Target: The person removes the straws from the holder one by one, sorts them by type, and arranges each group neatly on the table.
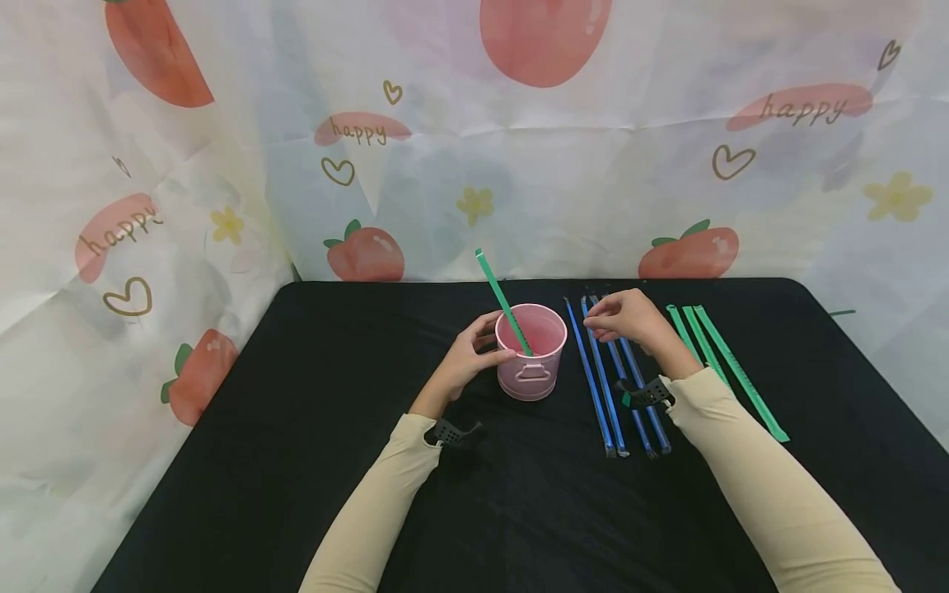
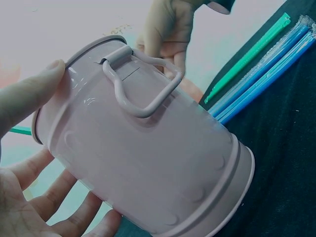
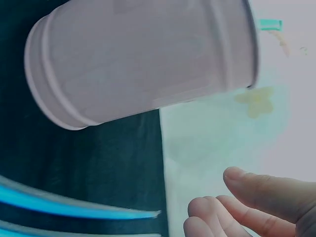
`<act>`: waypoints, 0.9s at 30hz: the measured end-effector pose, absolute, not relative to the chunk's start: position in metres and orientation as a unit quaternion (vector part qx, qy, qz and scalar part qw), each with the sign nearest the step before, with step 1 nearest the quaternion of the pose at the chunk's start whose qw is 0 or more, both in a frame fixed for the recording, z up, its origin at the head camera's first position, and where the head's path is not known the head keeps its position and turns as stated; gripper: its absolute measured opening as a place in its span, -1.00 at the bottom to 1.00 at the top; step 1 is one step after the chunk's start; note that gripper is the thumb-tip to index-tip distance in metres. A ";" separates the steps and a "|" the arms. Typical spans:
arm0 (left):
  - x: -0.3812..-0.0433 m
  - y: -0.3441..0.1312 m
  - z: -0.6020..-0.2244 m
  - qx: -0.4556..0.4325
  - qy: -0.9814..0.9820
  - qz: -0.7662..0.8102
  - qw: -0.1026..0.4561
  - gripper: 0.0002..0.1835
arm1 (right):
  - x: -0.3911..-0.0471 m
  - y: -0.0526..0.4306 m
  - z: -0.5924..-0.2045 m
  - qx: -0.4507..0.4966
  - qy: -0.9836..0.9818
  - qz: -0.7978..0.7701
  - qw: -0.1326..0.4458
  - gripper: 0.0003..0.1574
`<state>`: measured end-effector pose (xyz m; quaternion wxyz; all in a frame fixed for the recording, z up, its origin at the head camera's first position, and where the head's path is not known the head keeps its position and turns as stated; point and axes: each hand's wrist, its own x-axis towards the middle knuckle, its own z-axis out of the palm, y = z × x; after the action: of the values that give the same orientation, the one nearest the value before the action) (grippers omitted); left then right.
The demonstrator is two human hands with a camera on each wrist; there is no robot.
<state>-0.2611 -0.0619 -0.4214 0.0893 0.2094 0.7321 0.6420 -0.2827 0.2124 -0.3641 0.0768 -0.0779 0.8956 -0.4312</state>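
Note:
A small pink bucket (image 1: 528, 375) with a looped handle stands upright on the table. One green wrapped straw (image 1: 495, 284) leans inside it and sticks out above the rim. My left hand (image 1: 470, 350) holds the bucket from the left, its thumb by the rim and its fingers along the side in the left wrist view. To the right of the bucket, my right hand (image 1: 630, 319) hovers over the far ends of several blue wrapped straws (image 1: 593, 375). Its fingers are loosely bent, and nothing shows between thumb and fingertips in the right wrist view.
Three green straws (image 1: 741, 375) lie slanted at the right, partly behind the right forearm. A black cloth (image 1: 245, 461) covers the table. Behind the table's far edge hangs a pale curtain (image 1: 556, 189) printed with fruit, hearts and flowers.

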 end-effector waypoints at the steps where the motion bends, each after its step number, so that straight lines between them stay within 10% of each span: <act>1: -0.261 -0.062 -0.421 0.209 0.732 0.643 0.089 -0.29 | -0.283 0.212 -0.362 -0.079 0.896 -0.430 0.074 -0.67; 8: -0.261 -0.063 -0.423 0.212 0.730 0.645 0.084 -0.03 | -0.284 0.205 -0.349 -0.088 0.893 -0.436 0.065 -0.65; 27: -0.261 -0.060 -0.420 0.200 0.737 0.639 0.098 -0.33 | -0.287 0.173 -0.330 -0.120 0.882 -0.451 0.060 -0.64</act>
<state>-0.2611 -0.0604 -0.4199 0.0979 0.2003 0.7365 0.6386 -0.2866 0.1734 -0.3302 0.0604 -0.1203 0.8824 -0.4508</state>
